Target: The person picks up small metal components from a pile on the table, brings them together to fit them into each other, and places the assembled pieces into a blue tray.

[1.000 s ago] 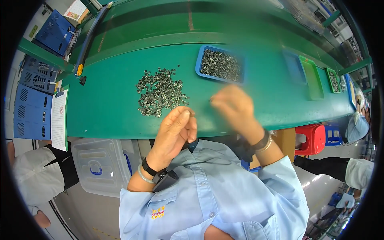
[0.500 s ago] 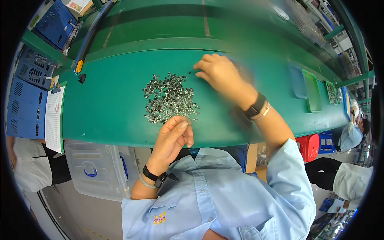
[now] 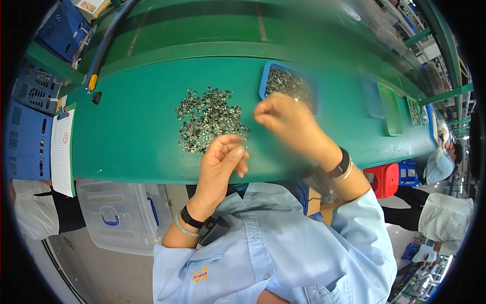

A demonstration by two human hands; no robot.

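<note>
Green matting covered the long bench [image 3: 126, 137], which ran the full width of the view. At far left stood blue perforated crates [image 3: 28, 126], with a white paper form [image 3: 62, 152] hanging over the bench edge beside them. A clear lidded plastic bin [image 3: 116, 218] sat below the bench, near the person's left elbow.

Toward the middle lay a loose pile of small metal parts [image 3: 207, 119], spread directly on the matting. The left hand [image 3: 220, 162] hovered at the near edge of that pile, fingers [image 3: 235, 147] curled together at the tips; whether they pinched a part could not be told. A dark band sat on that wrist.

Right of the pile, the right hand [image 3: 286, 121] was raised and motion-blurred, fingers drawn into a loose fist between the pile and a blue tray [image 3: 266, 83]; its contents, if any, could not be told. The tray held more of the same parts. Further right lay 1 green tray [image 3: 391, 109], and seated co-workers in pale uniforms appeared at the right rim.

Judgement: sorting between pile and tray appeared to be in hand. Any following move would call for fine fingertip picking of single pieces.
</note>
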